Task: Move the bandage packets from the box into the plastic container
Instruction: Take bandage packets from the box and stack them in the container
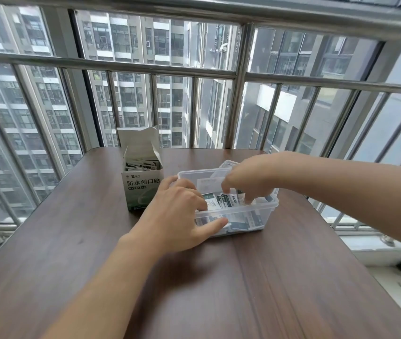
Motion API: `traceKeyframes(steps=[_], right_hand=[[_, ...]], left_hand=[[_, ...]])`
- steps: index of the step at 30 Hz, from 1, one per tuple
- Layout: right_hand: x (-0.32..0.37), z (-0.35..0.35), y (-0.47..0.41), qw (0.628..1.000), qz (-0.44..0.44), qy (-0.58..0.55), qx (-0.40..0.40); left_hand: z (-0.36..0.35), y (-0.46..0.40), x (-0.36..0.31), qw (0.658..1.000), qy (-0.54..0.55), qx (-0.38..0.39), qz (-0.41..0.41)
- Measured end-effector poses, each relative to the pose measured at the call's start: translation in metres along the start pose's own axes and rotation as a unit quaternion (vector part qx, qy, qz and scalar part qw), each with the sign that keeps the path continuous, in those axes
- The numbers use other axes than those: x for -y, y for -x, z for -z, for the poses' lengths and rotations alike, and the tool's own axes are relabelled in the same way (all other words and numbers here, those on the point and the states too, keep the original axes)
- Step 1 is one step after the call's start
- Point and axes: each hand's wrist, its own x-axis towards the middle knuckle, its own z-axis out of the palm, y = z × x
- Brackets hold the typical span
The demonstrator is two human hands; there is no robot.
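The plastic container (237, 217) sits on the wooden table (96, 253), just right of the open box (142, 178), which stands upright with packets visible inside. The left hand (179, 216) grips the container's near-left corner, fingers curled over the rim and thumb pressed against the front wall. The right hand (246, 178) reaches down into the container, fingertips pinching bandage packets (226, 200) that stand on edge in it. More packets lie flat on the container floor. A metal railing (145, 67) borders the table's far side.
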Motion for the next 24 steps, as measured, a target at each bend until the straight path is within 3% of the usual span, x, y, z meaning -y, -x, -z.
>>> traceKeyframes(steps=[10, 19, 24], right_hand=[[0.011, -0.010, -0.005, 0.999, -0.028, -0.010, -0.021], [0.005, -0.006, -0.012, 0.996, -0.023, -0.074, 0.039], [0.005, -0.005, -0.010, 0.996, -0.043, -0.078, -0.028]], left_hand=[[-0.001, 0.000, 0.000, 1.000, 0.003, -0.004, -0.001], [0.000, 0.001, -0.002, 1.000, 0.015, 0.011, 0.002], [0.000, 0.001, 0.000, 0.999, 0.017, 0.030, -0.003]])
